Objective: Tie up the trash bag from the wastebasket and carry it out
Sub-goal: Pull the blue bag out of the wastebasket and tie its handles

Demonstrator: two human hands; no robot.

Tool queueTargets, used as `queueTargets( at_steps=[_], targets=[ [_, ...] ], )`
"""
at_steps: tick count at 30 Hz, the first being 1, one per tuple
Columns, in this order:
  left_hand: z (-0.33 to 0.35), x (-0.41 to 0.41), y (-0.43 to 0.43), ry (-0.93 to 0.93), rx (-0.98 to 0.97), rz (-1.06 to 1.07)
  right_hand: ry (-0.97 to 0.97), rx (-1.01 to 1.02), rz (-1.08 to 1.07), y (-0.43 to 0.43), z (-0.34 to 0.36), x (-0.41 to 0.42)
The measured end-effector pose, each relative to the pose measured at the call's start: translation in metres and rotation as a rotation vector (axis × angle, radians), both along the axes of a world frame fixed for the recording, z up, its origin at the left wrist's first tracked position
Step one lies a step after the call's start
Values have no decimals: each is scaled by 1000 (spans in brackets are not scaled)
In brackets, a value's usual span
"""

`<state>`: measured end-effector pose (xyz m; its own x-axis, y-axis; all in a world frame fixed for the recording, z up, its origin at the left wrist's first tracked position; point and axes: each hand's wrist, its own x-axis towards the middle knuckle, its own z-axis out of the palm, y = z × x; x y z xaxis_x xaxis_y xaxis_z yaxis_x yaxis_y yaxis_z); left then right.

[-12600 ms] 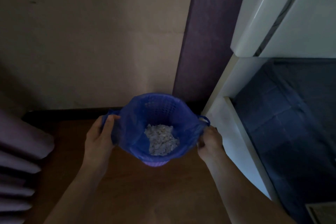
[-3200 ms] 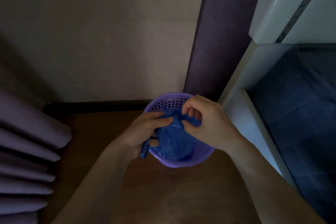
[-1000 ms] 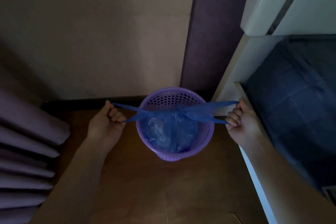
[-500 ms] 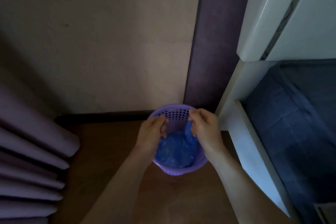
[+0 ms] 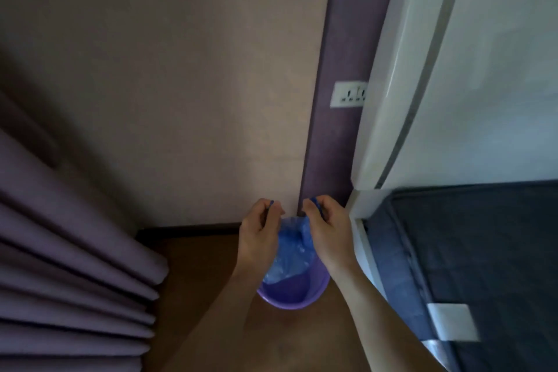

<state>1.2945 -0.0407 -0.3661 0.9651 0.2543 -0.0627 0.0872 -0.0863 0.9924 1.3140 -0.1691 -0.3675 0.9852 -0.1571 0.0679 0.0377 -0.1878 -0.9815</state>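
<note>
A blue plastic trash bag (image 5: pixel 291 254) hangs between my two hands, its lower part still inside the purple wastebasket (image 5: pixel 297 296) on the wooden floor. My left hand (image 5: pixel 259 234) grips one blue bag handle at the top left. My right hand (image 5: pixel 327 231) grips the other handle at the top right. Both fists are close together, raised above the basket's rim. The bag's contents are hidden.
Purple curtain folds (image 5: pixel 66 251) hang on the left. A beige wall and a purple panel with a white socket (image 5: pixel 348 93) stand behind. A white bed frame (image 5: pixel 367 251) and dark blue mattress (image 5: pixel 483 266) are on the right, close to the basket.
My hands have risen with the bag handles, lifting the bag partly up out of the basket. The camera view has tilted upward, showing more wall.
</note>
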Motion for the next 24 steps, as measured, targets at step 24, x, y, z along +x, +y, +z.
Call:
queueTargets(
  at_steps=[24],
  targets=[
    [385,-187,54,-49,74,197,-25,-55,38,61,398,-175]
  ],
)
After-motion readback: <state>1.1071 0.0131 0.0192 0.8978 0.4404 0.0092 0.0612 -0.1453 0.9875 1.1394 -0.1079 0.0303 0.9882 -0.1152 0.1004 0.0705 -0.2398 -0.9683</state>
